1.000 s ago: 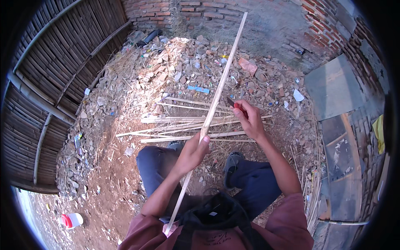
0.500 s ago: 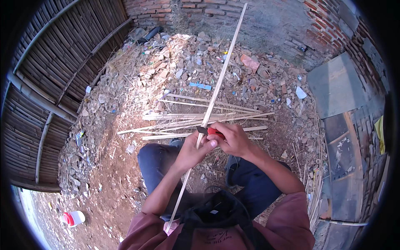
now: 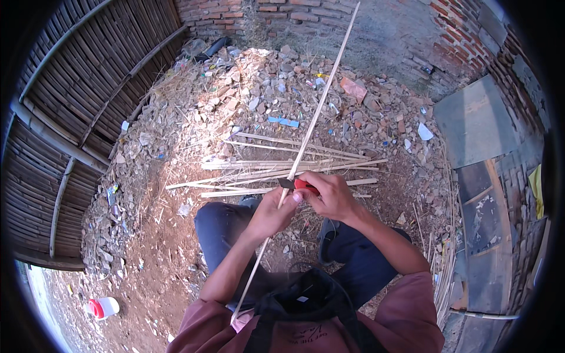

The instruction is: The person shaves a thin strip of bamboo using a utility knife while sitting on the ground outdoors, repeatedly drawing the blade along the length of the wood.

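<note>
A long, thin, pale strip [image 3: 306, 138], which looks like split bamboo or wood, slants across the middle of the view, its lower end near the person's chest and its upper end reaching in front of the brick wall [image 3: 306, 13]. The left hand [image 3: 272, 215] is closed around it below the middle, thumb laid along the near side. Just above that grip, the dark blade of a red-handled knife [image 3: 306, 187] crosses the strip and appears to touch it. The right hand [image 3: 334, 197] is curled around the knife's handle, its thumb close beside the left thumb. Beyond both hands, a loose heap of similar pale strips [image 3: 235, 166] lies on the ground, most of them roughly crosswise and some overlapping. Under the forearms are the person's bent legs in dark blue trousers [image 3: 213, 232], with a black bag [image 3: 306, 297] against the pinkish shirt [image 3: 406, 303]. Past the heap spreads broken rubble [image 3: 259, 88], with a flat blue scrap [image 3: 283, 122] on it. A slatted wall [image 3: 112, 53] stands at the left; near its lower end a white container with a red top [image 3: 108, 307] lies on bare soil. Grey panels [image 3: 478, 123] lean at the right, near a yellow cloth [image 3: 536, 188].
</note>
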